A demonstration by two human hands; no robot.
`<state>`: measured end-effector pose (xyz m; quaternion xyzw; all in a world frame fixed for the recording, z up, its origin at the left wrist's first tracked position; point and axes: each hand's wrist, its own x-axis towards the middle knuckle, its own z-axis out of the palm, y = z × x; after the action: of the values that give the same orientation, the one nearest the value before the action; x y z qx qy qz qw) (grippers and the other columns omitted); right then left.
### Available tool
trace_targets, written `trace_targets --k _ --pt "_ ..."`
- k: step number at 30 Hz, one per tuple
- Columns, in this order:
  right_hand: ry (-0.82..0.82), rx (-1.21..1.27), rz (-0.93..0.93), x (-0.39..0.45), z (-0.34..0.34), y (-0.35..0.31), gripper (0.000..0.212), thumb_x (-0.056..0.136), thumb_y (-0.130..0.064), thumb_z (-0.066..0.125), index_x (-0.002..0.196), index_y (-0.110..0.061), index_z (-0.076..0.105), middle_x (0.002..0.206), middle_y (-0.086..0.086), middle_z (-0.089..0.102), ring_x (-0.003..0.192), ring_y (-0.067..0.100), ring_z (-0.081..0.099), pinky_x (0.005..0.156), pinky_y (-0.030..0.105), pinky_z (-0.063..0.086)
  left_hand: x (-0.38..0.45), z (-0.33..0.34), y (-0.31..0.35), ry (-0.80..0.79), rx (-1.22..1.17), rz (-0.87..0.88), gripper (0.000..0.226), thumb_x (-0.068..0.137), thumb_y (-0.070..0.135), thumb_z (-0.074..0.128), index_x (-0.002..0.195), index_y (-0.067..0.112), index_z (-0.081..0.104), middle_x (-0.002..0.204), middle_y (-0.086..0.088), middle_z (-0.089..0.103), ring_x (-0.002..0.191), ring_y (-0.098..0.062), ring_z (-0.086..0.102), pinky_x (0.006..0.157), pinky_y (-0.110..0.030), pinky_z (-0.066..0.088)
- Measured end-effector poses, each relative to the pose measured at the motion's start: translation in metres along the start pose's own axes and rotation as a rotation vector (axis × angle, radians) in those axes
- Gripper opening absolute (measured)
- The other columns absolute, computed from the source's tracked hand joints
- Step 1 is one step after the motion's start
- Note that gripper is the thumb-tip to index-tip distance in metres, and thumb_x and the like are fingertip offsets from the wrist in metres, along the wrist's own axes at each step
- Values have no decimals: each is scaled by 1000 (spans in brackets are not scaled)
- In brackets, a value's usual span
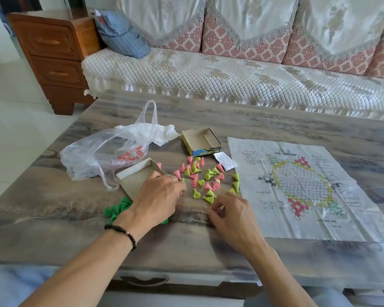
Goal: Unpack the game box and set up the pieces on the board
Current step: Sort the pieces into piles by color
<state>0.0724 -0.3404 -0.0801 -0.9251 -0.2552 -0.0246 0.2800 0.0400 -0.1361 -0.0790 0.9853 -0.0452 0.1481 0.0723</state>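
Note:
A paper game board [297, 187] with a printed hexagon star lies flat at the right of the table. Pink and lime cone pieces [201, 176] lie scattered left of it, some upright and some tipped over. Dark green pieces [116, 209] are heaped by my left wrist. My left hand [157, 196] hovers over a tilted cardboard box half [134, 177], fingertips bent down at the pile's left edge; whatever is under them is hidden. My right hand [231, 214] is at the pile's near edge, with fingers curled and a bit of pink showing between thumb and fingers.
The other box half [201, 140] sits open and empty behind the pile, a small paper slip [225, 160] beside it. A crumpled plastic bag [106, 149] lies at the left. The wood-grain table [186, 244] faces a sofa [231, 72]; a wooden cabinet [53, 56] stands far left.

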Motion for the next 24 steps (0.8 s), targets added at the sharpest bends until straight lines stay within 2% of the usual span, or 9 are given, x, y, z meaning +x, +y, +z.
trace_targets --k 4,7,11,13,14,16,17,20,24 --pt "74 109 26 10 -8 1 11 80 -9 66 73 -17 64 68 -11 62 63 6 56 59 20 45 3 -2 -9 73 34 -116 23 78 6 69 95 21 71 75 3 69 67 -22 65 69 -36 46" --pt "122 131 -10 31 -14 -6 9 82 -7 64 81 -15 69 70 -7 63 62 9 56 59 21 46 2 -11 -12 118 -31 -184 13 83 13 66 93 19 71 83 -1 72 74 -26 68 68 -38 53" --pt "23 66 -96 73 -11 -24 15 83 -9 60 90 -14 73 77 2 66 65 11 56 63 24 47 22 -26 -23 198 -208 -285 15 89 12 65 102 16 71 89 1 72 80 -19 65 72 -29 51" --pt "-73 16 -152 93 -5 -35 18 87 -12 58 96 -15 73 82 4 70 70 13 61 68 27 51 40 -31 -36 136 -204 -324 15 88 10 65 101 14 71 89 -2 72 87 -22 65 79 -31 50" --pt "-118 -12 -176 102 -1 -39 19 88 -14 57 100 -15 72 86 6 71 76 19 64 72 32 52 49 -31 -43 75 -174 -326 10 87 8 65 90 15 70 83 -3 71 87 -25 65 78 -34 50" --pt "-205 -99 -206 120 6 -49 23 89 -15 57 108 -16 70 98 10 71 91 27 65 79 36 52 63 -30 -50 -46 -103 -329 24 83 1 60 63 14 55 68 -5 60 75 -31 59 65 -37 47" --pt "-244 -163 -220 127 9 -54 24 90 -15 57 110 -16 70 104 11 70 96 29 63 82 37 52 68 -29 -53 -101 -73 -332 25 81 -1 57 60 11 51 66 -7 57 71 -32 56 62 -39 47" --pt "-333 -360 -268 141 15 -64 24 90 -14 57 110 -15 69 105 12 68 98 31 63 81 38 54 81 -31 -58 -225 32 -322 11 81 -1 59 81 9 62 87 -11 61 79 -31 60 67 -38 50" --pt "-413 -478 -290 143 24 -69 21 89 -6 52 105 -9 66 93 14 63 90 33 62 66 34 47 90 -33 -58 -361 76 -334 20 80 -6 61 95 8 62 99 -12 58 85 -31 60 63 -31 41"
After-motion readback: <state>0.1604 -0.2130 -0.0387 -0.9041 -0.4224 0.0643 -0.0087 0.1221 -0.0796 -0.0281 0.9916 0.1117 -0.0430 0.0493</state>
